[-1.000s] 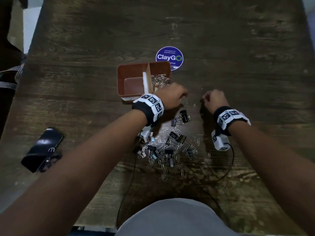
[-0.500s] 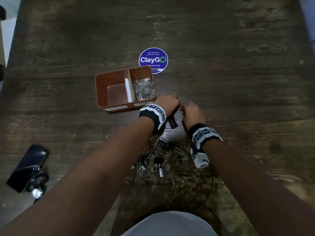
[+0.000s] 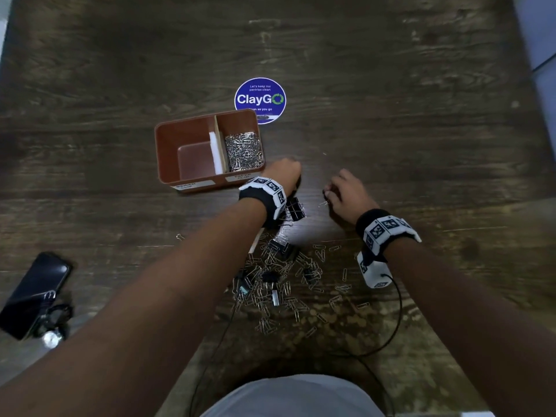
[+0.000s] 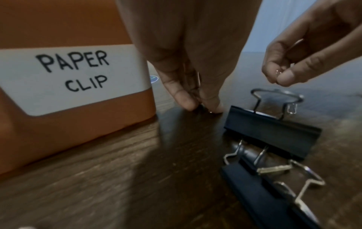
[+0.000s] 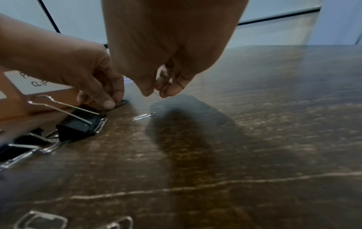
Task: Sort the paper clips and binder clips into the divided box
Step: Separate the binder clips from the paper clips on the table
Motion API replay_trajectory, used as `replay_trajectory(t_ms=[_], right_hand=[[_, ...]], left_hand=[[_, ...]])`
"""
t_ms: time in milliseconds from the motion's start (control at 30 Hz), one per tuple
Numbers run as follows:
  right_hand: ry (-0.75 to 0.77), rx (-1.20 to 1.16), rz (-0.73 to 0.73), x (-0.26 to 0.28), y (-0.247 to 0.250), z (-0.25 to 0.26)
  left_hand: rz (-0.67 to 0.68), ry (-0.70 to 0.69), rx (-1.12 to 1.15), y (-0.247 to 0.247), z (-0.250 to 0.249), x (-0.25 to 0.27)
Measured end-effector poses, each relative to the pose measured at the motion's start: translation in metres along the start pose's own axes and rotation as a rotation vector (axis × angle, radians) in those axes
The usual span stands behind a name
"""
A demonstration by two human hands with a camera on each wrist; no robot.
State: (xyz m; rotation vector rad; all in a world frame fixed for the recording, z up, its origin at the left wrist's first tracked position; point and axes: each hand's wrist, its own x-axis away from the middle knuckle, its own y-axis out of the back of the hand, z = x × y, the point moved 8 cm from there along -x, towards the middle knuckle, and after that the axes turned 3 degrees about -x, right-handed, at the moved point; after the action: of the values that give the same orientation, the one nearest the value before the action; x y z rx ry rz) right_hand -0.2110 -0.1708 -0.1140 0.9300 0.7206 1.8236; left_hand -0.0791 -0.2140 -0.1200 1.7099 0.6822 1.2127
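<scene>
The left hand [image 3: 282,176] reaches down just beside the near right corner of the divided box [image 3: 192,136], its fingers [image 4: 184,100] drawn together with the tips on the surface [image 3: 391,70], pinching a paper clip [image 5: 119,103] that lies flat there under the thumb. The right hand [image 3: 346,194] hovers a little to the right, held above the surface; its fingers [image 4: 284,77] are curled in, thumb and forefinger pinching a thin wire paper clip. Between the two hands a loose paper clip [image 5: 144,116] lies alone on the wood.

Just behind the left fingers, toward the person, two black binder clips [image 4: 272,131] lie touching each other, their wire handles sticking out. Nearer the front edge spreads the mixed pile [image 3: 279,278] of paper clips and small binder clips, under the left forearm and between the two wrists.

The box stands near the middle of the surface. Its right compartment, labelled "PAPER CLIP" on the front wall, holds a heap of paper clips [image 3: 243,152]; the left compartment shows bare floor. A round blue sticker [image 3: 260,97] lies just behind the box. A dark phone [image 3: 33,293] lies at the left edge.
</scene>
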Motion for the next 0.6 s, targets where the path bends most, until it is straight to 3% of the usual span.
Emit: replay_trajectory(t_ms=[100,267,467,600], right_hand=[[0.034,0.009,0.014,0.004,0.000,-0.006],[0.134,0.149,0.116,0.006,-0.018,0.005],[0.135,0.219,0.070,0.007,-0.019,0.012],[0.127,0.260,0.097,0.015,-0.026,0.017]], left_hand=[[0.017,0.016,0.025,0.000,-0.002,-0.003],[0.108,-0.077,-0.067,-0.007,-0.014,0.001],[-0.037,-0.010,0.555,-0.003,0.019,0.036],[-0.042,0.062,0.657,-0.013,0.047,0.079]])
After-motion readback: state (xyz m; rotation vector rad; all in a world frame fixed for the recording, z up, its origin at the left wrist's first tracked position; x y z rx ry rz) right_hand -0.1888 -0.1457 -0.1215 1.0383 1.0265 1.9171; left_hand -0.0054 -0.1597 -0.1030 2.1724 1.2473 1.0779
